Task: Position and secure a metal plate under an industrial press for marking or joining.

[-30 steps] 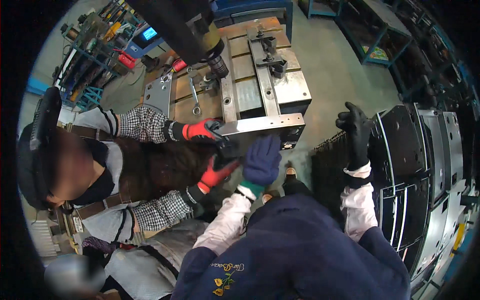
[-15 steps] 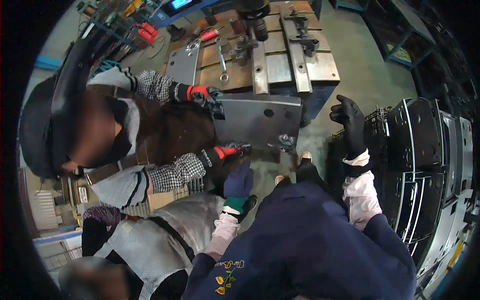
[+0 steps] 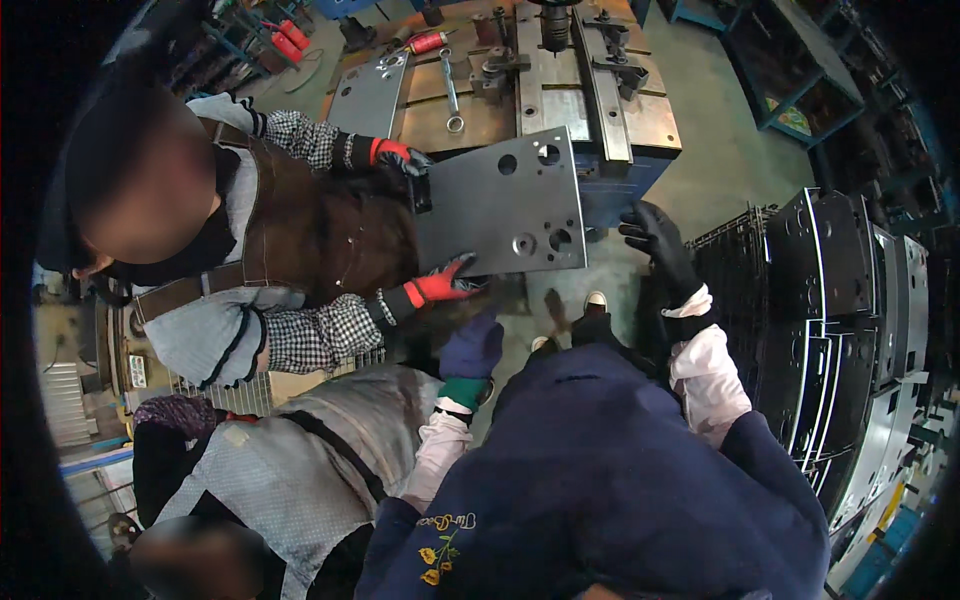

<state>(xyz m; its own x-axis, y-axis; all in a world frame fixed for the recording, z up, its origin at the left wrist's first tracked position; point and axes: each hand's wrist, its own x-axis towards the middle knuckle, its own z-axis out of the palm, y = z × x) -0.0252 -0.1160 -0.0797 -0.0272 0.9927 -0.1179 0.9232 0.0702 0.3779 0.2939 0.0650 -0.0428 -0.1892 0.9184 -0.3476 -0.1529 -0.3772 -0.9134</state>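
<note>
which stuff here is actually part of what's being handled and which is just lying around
In hand:
- grey metal plate with holes, held by a co-worker's red-and-black gloved hands
- wearer's left hand, blue glove, just below the plate
- wearer's right hand, black glove, beside its right edge

Lying about:
- spanner on the press table
- stacked dark panels

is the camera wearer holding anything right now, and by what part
Nothing. The left hand in a blue glove hangs free below the grey metal plate; the right hand in a black glove is open beside its right edge. A co-worker's red-gloved hands grip the plate's left side.
</note>
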